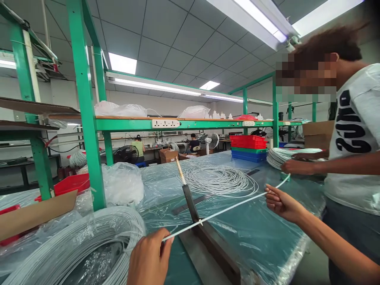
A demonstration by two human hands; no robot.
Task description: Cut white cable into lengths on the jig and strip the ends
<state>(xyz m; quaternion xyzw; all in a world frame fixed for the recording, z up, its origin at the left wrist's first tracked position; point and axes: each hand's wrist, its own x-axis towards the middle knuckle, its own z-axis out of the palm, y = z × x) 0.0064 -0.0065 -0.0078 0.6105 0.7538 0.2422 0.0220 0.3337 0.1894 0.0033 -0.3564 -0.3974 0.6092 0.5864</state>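
Left hand pinches the white cable between thumb and fingers at its near end; right hand has a curled-finger pinch on the same cable farther along, no visible gap in either grip. Biggest item first: table, plastic-covered, looks slick, so I'd carry the cable on hand tension, not on the surface. Next the large coil, lower left beside the left hand; loose strands there, elbow clear of it. Flat coil lies on the table beyond the cable; better not to let the line sag into it. Then the lever tool, looks like a long blade arm with a pale handle angled up and away. Cable spans in front of the person, crossing the dark arm between the two hands; over or under the edge, can't tell. Best practice: line straight, light even pull, both hands well off the arm, no twist. Cable runs past the right hand to a co-worker's hand, so match their slack; a tug there would likely shift the crossing point. Smallest: pale tab at the crossing, too small to identify; check it doesn't snag.
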